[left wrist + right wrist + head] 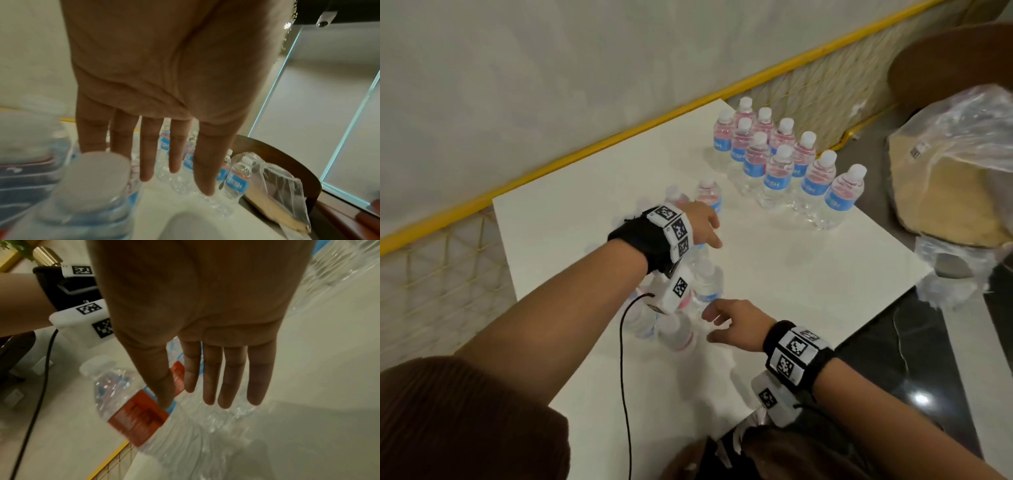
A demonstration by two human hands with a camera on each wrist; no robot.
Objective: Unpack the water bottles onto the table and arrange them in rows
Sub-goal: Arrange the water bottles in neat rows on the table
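Note:
Several water bottles point(784, 164) with blue labels and white caps stand in rows at the far right of the white table point(808, 267). A loose cluster of bottles point(705, 284) stands nearer, partly hidden under my left wrist. My left hand point(714, 236) hovers over that cluster with straight, spread fingers and holds nothing; the left wrist view shows the left hand point(174, 177) above a blurred white cap point(96, 181). My right hand point(712, 322) is open beside the cluster's near side. In the right wrist view the right hand point(205, 402) has its thumb against a red-labelled bottle point(133, 415).
Crumpled clear wrap with a cardboard tray point(955, 192) lies on a brown chair to the right of the table. A yellow-railed mesh fence point(619, 137) runs behind the table. A black cable point(623, 377) hangs from my left wrist. Dark floor lies past the table's right edge.

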